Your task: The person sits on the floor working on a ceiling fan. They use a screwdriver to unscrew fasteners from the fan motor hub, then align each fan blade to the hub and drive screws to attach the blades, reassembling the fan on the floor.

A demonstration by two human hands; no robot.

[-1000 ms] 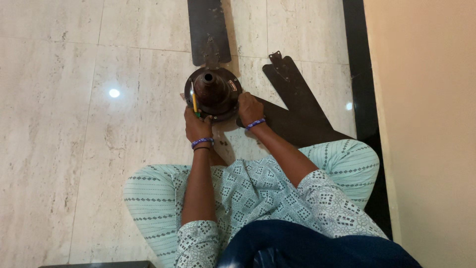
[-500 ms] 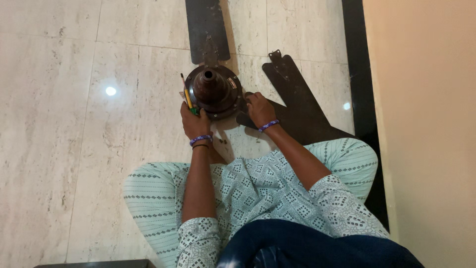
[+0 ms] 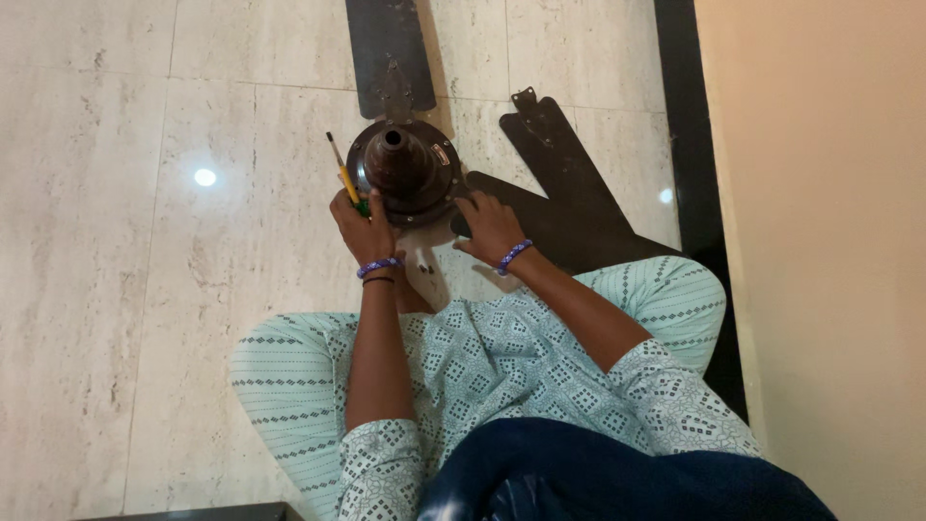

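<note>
The left hand grips a yellow-handled screwdriver beside the dark brown metal ceiling-fan motor; the right hand rests spread on its rim; likely heavy, rigid, best held by the rim.

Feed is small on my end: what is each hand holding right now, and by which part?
Left hand holds a yellow-green screwdriver by its handle end, shaft pointing up. Right hand grips nothing; it rests by the fan motor rim.
</note>
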